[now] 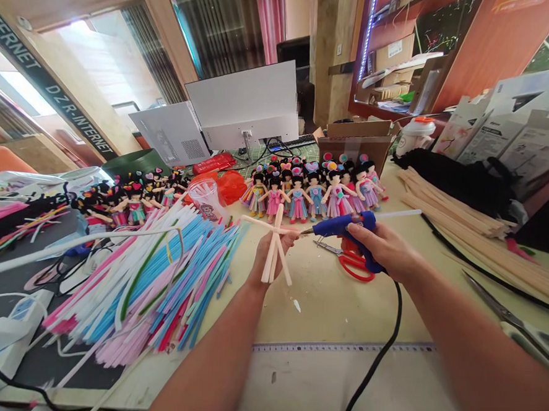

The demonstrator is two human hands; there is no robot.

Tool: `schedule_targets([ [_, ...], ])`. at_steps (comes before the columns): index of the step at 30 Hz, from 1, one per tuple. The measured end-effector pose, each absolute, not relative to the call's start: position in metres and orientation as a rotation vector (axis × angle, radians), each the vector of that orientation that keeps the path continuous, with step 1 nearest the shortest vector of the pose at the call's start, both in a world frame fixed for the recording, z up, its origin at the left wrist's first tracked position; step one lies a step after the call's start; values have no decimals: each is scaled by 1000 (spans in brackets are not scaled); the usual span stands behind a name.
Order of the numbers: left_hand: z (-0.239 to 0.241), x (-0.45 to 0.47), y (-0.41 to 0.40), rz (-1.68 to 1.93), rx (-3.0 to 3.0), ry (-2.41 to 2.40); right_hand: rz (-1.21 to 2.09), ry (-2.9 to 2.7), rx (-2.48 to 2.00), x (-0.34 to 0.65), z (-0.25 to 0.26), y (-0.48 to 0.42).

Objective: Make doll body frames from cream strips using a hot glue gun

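My left hand (268, 255) pinches a small doll frame (276, 233) of cream pipe cleaners, with a head stub, two arms and spread legs. In my right hand (383, 249) is a blue hot glue gun (342, 226), gripped by its handle. Its nozzle points left, close to the fingertips of my left hand; whether it touches the frame I cannot tell. A pale glue stick (399, 213) juts from the gun's back. Under the gun lie red-handled scissors (358, 266). Several finished dolls (297, 197) in colourful skirts stand behind my hands.
Colourful pipe cleaners (158, 285) are heaped at left, beside more dolls (135, 203). Cream pipe cleaners (460, 204) and large scissors (514, 319) lie at right. The gun's black cord (387, 342) crosses a measuring tape (321, 347). A monitor (253, 105) stands behind.
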State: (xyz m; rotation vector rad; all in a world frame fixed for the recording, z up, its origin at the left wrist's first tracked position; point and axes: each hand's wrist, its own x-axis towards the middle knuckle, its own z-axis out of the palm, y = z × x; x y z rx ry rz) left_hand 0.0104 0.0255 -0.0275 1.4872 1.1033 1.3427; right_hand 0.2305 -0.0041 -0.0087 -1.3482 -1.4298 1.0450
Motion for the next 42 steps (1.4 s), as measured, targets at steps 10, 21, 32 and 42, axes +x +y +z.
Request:
schedule_targets([
  [10,-22,12,22,1340,1443,1100,1067,-1375,-1360,228,-6,-5],
  [21,-23,14,23,1328,1400,1098,1078,-1346,-1326,229,-10,-4],
  [32,-23,14,23,1324,1396,1078,1125,-1325,-1305,228,-8,-5],
  [42,-23,14,23,1317,1401,1101,1120,-1329,-1311,228,-9,-4],
])
